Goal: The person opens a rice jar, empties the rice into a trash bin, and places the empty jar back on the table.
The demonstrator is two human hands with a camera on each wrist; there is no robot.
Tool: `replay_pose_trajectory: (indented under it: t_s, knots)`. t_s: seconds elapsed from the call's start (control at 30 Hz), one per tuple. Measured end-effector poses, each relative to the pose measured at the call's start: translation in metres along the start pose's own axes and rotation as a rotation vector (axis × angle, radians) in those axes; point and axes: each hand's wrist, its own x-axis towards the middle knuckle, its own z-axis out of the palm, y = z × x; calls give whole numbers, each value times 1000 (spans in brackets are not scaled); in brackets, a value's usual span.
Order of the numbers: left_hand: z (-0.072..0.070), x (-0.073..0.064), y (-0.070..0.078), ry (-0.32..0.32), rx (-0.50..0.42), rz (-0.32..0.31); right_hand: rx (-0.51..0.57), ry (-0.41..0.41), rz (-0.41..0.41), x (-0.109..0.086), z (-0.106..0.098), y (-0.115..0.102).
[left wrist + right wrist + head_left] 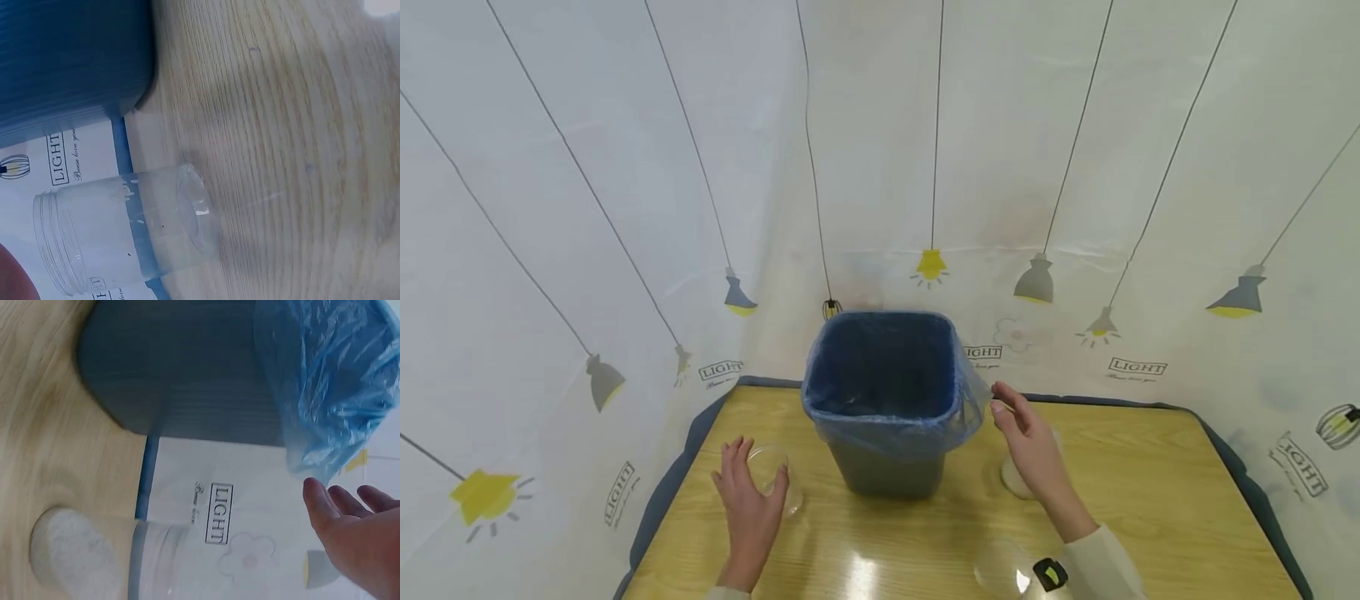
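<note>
A grey bin (887, 475) stands on the table, lined with a blue plastic bag (880, 433) folded over its rim. On the right side the bag's loose edge hangs out, and my right hand (1033, 450) is beside it, fingers loosely bent. Whether the fingertips touch the film is unclear. To the bin's left, a clear, empty-looking jar (106, 231) without a lid stands upright. My left hand (752, 508) is around its near side with thumb and fingers spread; in the left wrist view just one fingertip (14, 278) shows, apart from the jar's threaded neck.
Partly behind my right hand stands another clear jar with white contents (72, 556). A clear round piece (1000, 567) lies near the table's front, by a small black and green object (1049, 575). Lamp-printed sheeting (880, 167) rises around the wooden table (1150, 500).
</note>
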Motion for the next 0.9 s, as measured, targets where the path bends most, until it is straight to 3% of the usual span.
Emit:
replay_pose_trajectory:
  t_s: [0.1, 0.2, 0.47, 0.57, 0.73, 0.9]
  knots:
    - [-2, 2, 2, 12, 32, 28, -7, 26, -7, -4, -9, 7]
    - [-3, 0, 5, 4, 25, 101, -35, 52, -13, -8, -18, 14]
    - [3, -8, 19, 14, -84, 468, -270, 125, 3, -17, -36, 34]
    - [8, -13, 26, -28, -149, 545, -348, 127, -26, -17, -40, 44]
    - [16, -24, 39, -189, -192, 549, -523, 113, -54, -13, -45, 61]
    - [28, -35, 49, -336, -167, 519, -651, 72, -17, -10, -48, 74]
